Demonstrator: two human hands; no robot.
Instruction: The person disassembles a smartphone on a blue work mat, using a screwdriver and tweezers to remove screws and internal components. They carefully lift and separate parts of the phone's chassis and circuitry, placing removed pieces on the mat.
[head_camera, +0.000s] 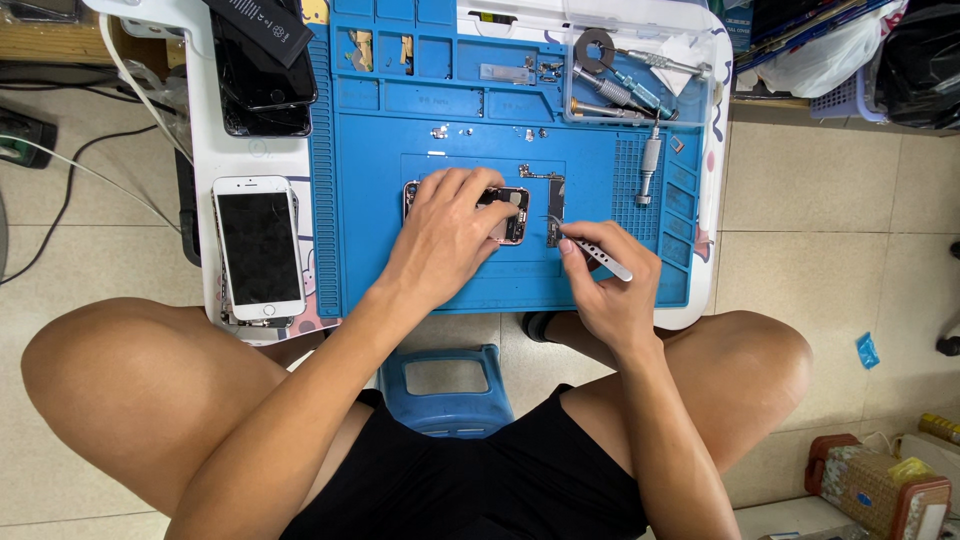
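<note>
While the opened phone (510, 215) is being largely hidden under the left hand's (445, 235) spread fingers, one pair of tweezers (590, 252) is being pinched by the right hand (605, 285).

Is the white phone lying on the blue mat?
No, the white phone lies on the white tabletop, left of the blue mat.

The light is bright and even, and it seems to come from above. Shadows are soft and short: a small one lies under the left hand (447, 232) on the blue mat (380, 220). The white table (210, 150) looks almost overexposed near its top edge. A weak reflection shows on the dark screen of the white phone (259, 247). The centre is sharp. Straight lines bend a little at the edges of the picture.
</note>
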